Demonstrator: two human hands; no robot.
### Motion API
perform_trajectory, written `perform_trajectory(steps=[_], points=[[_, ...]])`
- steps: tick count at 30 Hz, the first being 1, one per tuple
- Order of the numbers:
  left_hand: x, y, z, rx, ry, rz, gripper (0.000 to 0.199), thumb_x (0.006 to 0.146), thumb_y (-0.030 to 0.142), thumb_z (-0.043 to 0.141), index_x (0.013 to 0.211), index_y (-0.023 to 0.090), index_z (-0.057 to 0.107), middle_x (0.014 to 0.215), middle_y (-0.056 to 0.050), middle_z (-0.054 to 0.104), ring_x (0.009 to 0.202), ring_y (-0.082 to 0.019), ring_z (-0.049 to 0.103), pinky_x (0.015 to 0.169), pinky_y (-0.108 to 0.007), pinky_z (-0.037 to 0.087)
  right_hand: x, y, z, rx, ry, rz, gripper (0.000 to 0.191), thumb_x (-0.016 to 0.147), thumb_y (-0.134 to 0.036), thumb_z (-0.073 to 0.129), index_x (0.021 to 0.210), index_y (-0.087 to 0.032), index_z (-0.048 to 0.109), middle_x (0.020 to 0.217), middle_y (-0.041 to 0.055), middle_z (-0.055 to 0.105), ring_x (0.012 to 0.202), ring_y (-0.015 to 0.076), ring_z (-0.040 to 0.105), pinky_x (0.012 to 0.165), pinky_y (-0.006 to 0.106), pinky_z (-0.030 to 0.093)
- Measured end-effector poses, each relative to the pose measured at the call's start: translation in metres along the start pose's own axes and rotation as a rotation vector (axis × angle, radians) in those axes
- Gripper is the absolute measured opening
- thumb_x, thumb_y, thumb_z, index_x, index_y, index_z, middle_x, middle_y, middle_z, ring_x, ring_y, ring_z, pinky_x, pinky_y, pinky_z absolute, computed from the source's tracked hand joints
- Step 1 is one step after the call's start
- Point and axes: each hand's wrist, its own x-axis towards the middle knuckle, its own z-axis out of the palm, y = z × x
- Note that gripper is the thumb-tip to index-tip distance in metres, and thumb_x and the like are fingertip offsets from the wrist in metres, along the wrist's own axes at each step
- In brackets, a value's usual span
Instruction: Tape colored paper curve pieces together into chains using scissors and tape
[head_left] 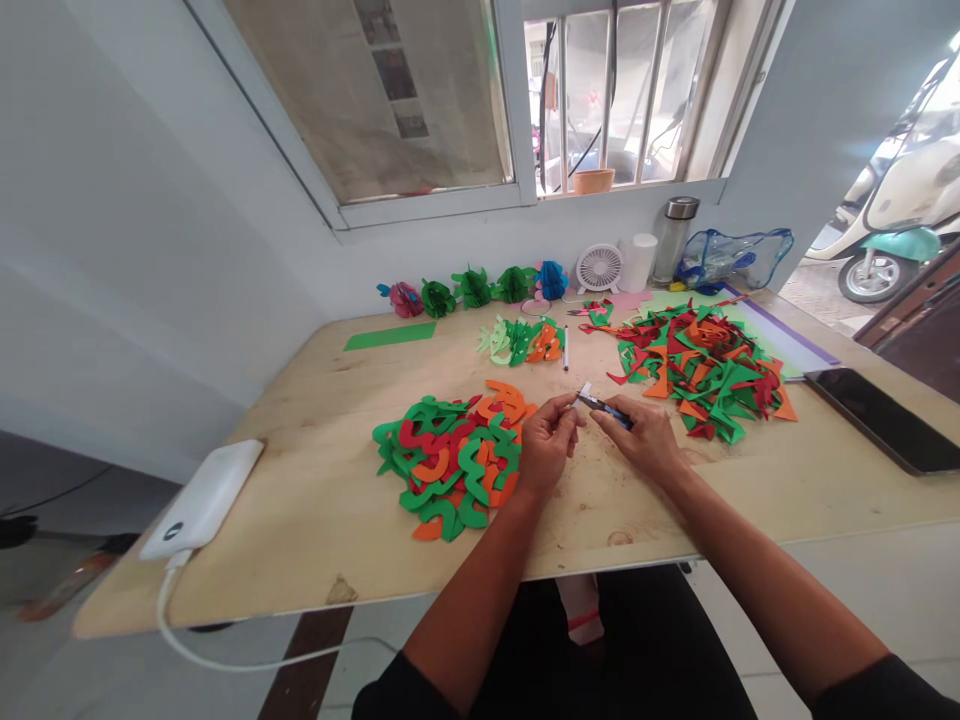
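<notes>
White-painted walls (pixel 150 230) meet at a corner; a plywood table (pixel 300 530) sits against one. Window above it: one pane papered over with newsprint (pixel 367 90), the other open behind vertical metal bars (pixel 622 95), daylight coming through. Terracotta pot (pixel 594 181) beyond the bars. Doorway right, parked scooter (pixel 892 200) outside. Pale tiled floor (pixel 847 590), dark brown strip (pixel 304 670).
</notes>
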Motion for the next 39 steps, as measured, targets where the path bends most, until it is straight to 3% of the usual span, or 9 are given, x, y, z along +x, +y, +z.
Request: perform_trajectory(steps=[9,14,21,28,39], points=[[0.000,0.000,0.000,0.038,-0.002,0.015,0.037,0.078,0.040,0.061,0.105,0.016,0.063,0.067,0.001,0.058,0.041,-0.002,0.040,0.035,-0.014,0.031,-0.001,0.002,0.003,-0.046,0.040,-0.006,0.036,0.085,-0.049,0.047,0.077,-0.019,0.065,0.057,0.0010,0.056,0.054,0.0127,0.048,0.053,0.023,0.031],[-0.001,0.001,-0.001,0.052,0.015,0.017,0.034,0.077,0.038,0.061,0.101,0.016,0.065,0.067,0.001,0.057,0.041,-0.002,0.039,0.036,-0.014,0.031,0.001,0.004,0.000,-0.012,0.114,0.029,0.038,0.085,-0.050,0.046,0.069,-0.019,0.061,0.051,-0.0015,0.049,0.049,0.0110,0.042,0.050,0.023,0.029],[0.000,0.002,-0.001,0.046,0.027,0.011,0.036,0.078,0.039,0.060,0.106,0.017,0.065,0.070,-0.001,0.060,0.047,-0.004,0.044,0.039,-0.015,0.038,0.002,0.004,0.001,-0.005,0.039,0.039,0.035,0.084,-0.050,0.048,0.075,-0.019,0.060,0.054,-0.0018,0.047,0.052,0.0123,0.043,0.051,0.023,0.029],[-0.002,0.004,0.000,0.153,0.028,0.066,0.035,0.079,0.036,0.060,0.108,0.017,0.065,0.074,-0.003,0.062,0.058,-0.008,0.054,0.044,-0.015,0.043,0.001,0.004,0.002,-0.009,0.060,0.023,0.034,0.083,-0.050,0.049,0.076,-0.019,0.060,0.056,-0.0010,0.051,0.053,0.0124,0.044,0.053,0.023,0.031],[-0.002,0.012,0.002,0.106,-0.008,0.083,0.034,0.079,0.035,0.060,0.109,0.018,0.063,0.073,-0.001,0.062,0.057,-0.008,0.052,0.043,-0.017,0.043,0.001,-0.001,-0.001,0.042,-0.010,0.016,0.034,0.084,-0.049,0.048,0.078,-0.018,0.061,0.056,-0.0012,0.049,0.054,0.0121,0.043,0.052,0.023,0.030]])
